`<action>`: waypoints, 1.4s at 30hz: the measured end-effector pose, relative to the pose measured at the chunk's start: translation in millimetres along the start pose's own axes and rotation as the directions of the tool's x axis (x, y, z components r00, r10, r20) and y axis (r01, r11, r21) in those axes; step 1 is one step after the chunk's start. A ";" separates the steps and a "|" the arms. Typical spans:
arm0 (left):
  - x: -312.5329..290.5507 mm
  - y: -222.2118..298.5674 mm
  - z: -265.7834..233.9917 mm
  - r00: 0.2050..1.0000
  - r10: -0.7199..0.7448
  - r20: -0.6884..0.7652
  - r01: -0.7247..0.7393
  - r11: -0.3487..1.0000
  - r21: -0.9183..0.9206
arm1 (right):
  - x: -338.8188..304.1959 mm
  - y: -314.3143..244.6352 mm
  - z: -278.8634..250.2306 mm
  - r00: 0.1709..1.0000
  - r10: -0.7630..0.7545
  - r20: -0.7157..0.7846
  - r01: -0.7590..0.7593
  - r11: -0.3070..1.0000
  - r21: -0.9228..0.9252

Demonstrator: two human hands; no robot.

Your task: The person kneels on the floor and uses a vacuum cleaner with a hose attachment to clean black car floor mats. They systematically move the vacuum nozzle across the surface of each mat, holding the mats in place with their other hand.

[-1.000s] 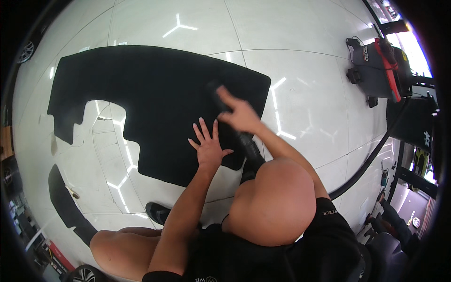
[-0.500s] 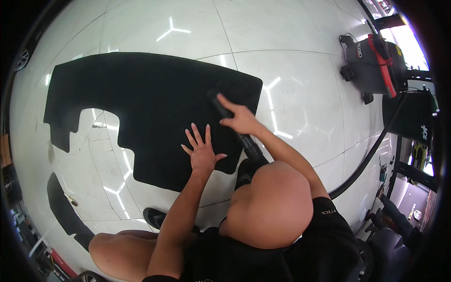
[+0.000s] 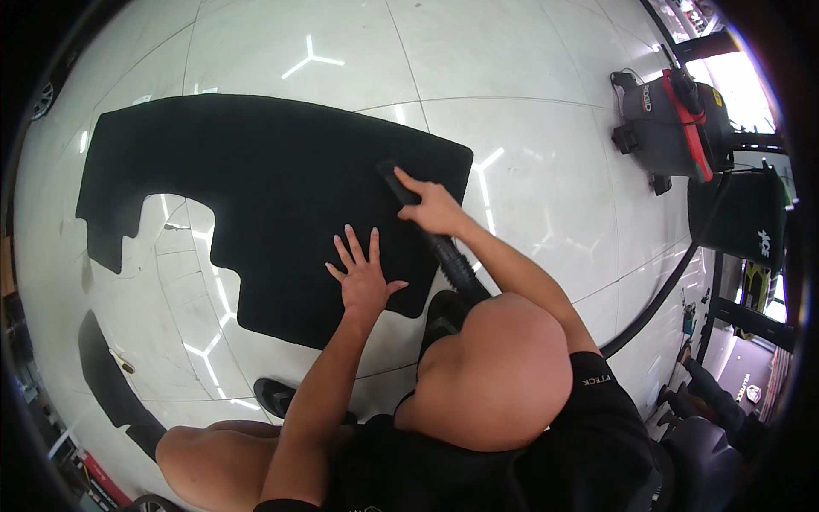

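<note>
A large black car floor mat (image 3: 281, 171) with a cut-out along its near side lies flat on the glossy tile floor. My left hand (image 3: 364, 277) presses on it, palm down and fingers spread. My right hand (image 3: 435, 207) is wrapped round a black vacuum hose nozzle (image 3: 399, 186), whose tip rests on the mat's right part. From that hand the ribbed hose (image 3: 461, 273) runs back beside my right knee, which hides part of it.
A dark shop vacuum (image 3: 674, 119) with a red band stands at the far right, a black hose (image 3: 657, 311) curving along that side. Another dark mat piece (image 3: 111, 375) lies at the left beside a small brush-like item (image 3: 123, 362). A person's leg (image 3: 721, 388) shows at the right.
The view has shifted slightly. Both hands keep nearly the same places on the mat, and the nozzle tip has barely moved.
</note>
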State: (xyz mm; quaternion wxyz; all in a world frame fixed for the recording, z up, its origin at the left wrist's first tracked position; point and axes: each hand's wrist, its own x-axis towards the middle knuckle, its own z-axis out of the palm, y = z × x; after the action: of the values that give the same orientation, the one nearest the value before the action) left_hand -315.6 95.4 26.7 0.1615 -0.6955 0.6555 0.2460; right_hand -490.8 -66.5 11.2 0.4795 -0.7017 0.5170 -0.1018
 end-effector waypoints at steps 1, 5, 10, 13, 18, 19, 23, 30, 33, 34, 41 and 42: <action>1.2 1.7 2.8 1.000 0.015 -0.018 -0.015 1.000 -0.005 | 7.8 5.2 -8.5 0.999 0.047 0.012 -0.047 0.999 0.004; 2.5 -4.3 14.9 0.999 -0.027 -0.032 0.026 0.999 -0.031 | 20.5 -0.4 5.3 0.956 0.214 -0.202 -0.182 0.969 0.169; 6.1 7.1 3.5 0.997 -0.005 0.074 0.009 0.998 -0.057 | 28.7 20.4 44.1 0.810 0.352 -0.469 -0.035 0.827 0.561; 4.0 6.0 17.1 0.996 0.015 0.087 -0.016 1.000 0.014 | 26.2 31.6 52.4 0.765 0.454 -0.456 0.120 0.596 0.794; -1.4 6.0 -15.2 0.982 -0.005 0.189 0.002 1.000 0.017 | 12.6 30.9 11.5 0.773 0.511 -0.377 0.368 0.123 0.921; 2.4 3.5 -14.9 0.986 -0.026 0.167 0.030 0.999 -0.022 | 9.4 28.4 8.1 0.774 0.493 -0.398 0.343 0.202 0.917; 50.3 3.8 -38.8 0.998 -0.048 0.051 0.058 0.974 -0.220 | -16.2 17.5 3.5 0.777 0.477 -0.411 0.211 0.417 0.884; 155.6 -5.7 -90.3 0.985 -0.044 -0.169 0.035 0.998 -0.055 | -19.2 20.0 46.8 0.726 0.519 -0.450 0.080 0.587 0.806; 167.2 -4.5 -93.6 0.994 -0.108 -0.023 0.105 0.986 -0.129 | -14.4 44.0 55.7 0.673 0.429 -0.602 0.083 0.766 0.638; 167.5 -10.1 -87.0 0.992 -0.120 -0.029 0.115 0.983 -0.140 | -7.9 15.6 52.0 0.707 0.480 -0.520 0.077 0.678 0.731; 194.3 -49.5 -16.0 0.921 -0.050 -0.387 0.144 0.965 0.218 | 64.2 -27.3 59.7 0.979 0.193 -0.056 -0.100 0.710 0.697; 192.0 -33.9 -35.8 0.970 -0.066 -0.235 0.087 0.993 0.081 | 58.8 -11.1 54.1 0.949 0.231 -0.217 -0.042 0.770 0.636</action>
State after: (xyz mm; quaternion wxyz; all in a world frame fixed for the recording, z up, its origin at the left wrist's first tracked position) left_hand -273.6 -81.0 -53.3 0.1245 -0.7363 0.6529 0.1266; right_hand -423.1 -84.2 -29.1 0.6117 -0.4415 0.5669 -0.3309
